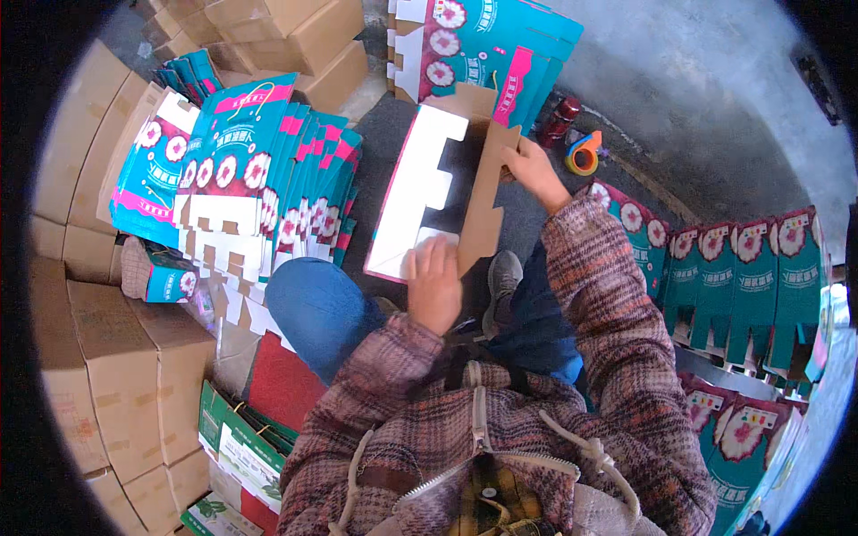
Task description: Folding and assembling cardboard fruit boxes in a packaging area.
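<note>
A flat die-cut carton blank, white on its inner side with brown cardboard flaps, lies across my lap in front of me. My left hand presses down on its near white end. My right hand grips the far end of a raised brown cardboard flap that stands up along the blank's right side. My knees in blue trousers sit below the blank, and a grey shoe shows beside my left hand.
A leaning row of teal and pink flat cartons stands at my left. More teal cartons line the right. Brown shipping boxes stack along the left and top. An orange tape dispenser lies on the floor.
</note>
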Tool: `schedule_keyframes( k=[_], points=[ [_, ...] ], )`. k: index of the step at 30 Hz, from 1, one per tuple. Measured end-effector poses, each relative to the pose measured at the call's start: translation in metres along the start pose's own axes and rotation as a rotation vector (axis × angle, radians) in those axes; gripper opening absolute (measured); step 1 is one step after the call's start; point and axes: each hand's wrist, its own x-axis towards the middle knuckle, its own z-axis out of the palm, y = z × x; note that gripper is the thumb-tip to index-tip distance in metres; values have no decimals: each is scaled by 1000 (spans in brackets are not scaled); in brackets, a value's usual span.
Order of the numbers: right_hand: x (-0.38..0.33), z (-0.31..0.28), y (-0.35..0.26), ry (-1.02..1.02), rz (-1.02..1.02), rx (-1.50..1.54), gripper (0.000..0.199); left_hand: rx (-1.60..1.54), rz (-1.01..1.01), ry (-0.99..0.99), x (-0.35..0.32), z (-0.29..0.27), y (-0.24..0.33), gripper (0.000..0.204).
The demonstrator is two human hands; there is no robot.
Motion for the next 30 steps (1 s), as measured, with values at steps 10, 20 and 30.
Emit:
schedule_keyframes(
  k=[10,20,30],
  points=[
    [-1,-29,-5,-175,2,-175,72,-176,90,-14,-11,-30,-89,27],
    [-8,-13,-8,-257,-412,-646,62,-474,-350,521,10,-4,-66,54],
    [-19,35,-2,-229,-880,-917,52,123,-69,84,7,-5,-59,58]
  ],
)
